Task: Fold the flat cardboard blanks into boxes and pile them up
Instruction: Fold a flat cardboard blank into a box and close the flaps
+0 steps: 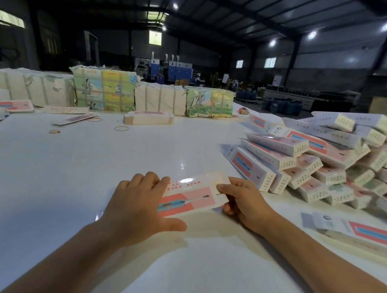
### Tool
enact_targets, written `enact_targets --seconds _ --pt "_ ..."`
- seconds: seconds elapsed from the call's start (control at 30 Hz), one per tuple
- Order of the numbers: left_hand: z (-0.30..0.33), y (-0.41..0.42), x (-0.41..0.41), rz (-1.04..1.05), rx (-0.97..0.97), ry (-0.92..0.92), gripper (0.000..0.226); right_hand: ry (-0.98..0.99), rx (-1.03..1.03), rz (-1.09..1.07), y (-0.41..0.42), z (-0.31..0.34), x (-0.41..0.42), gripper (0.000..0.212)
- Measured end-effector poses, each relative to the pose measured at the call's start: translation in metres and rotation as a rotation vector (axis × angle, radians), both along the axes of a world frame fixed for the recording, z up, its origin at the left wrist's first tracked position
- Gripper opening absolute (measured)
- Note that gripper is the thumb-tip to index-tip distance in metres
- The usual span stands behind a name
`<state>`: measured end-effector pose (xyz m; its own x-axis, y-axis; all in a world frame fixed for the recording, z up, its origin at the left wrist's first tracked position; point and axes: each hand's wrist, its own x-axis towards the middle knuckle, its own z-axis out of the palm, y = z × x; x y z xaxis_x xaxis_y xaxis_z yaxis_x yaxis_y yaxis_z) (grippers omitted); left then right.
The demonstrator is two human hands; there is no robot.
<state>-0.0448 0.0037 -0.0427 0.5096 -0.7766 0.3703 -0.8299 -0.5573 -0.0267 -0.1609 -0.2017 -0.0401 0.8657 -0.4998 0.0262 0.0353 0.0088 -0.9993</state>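
A flat pink-and-white cardboard blank (190, 194) lies between my hands over the white table (90, 172). My left hand (142, 202) covers its left end, fingers on top and thumb below its near edge. My right hand (243, 203) pinches the right end with curled fingers. A heap of folded boxes (316, 165) rises at the right. More flat blanks (363, 233) lie stacked near my right forearm.
Wrapped bundles of printed card (103, 90) line the table's far side. A small stack of blanks (148, 118), loose blanks (7, 106) at the far left and rubber bands (121, 128) lie before them. Far behind stand machines and a person (225, 79).
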Motion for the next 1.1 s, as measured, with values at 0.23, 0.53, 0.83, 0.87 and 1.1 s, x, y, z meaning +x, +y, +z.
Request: enact_targets --seconds 0.23,0.53,0.83,0.87,1.1 --pt "0.009 -0.003 -0.004 0.023 -0.114 0.101 0.070 -0.047 0.021 -0.014 0.001 0.001 0.002 0.019" --pt "0.019 0.004 0.003 0.115 -0.251 0.315 0.050 -0.260 -0.542 -0.419 0.007 -0.001 -0.006 0.018" --pt "0.019 -0.005 -0.012 0.102 -0.148 0.264 0.063 -0.159 -0.626 -0.287 0.036 -0.003 -0.004 0.020" --pt "0.019 -0.006 -0.014 0.095 -0.139 0.244 0.064 -0.156 -0.582 -0.287 0.036 -0.002 -0.004 0.021" --pt "0.017 -0.010 -0.017 0.105 -0.112 0.122 0.060 -0.128 -0.226 -0.187 0.028 -0.001 -0.002 0.038"
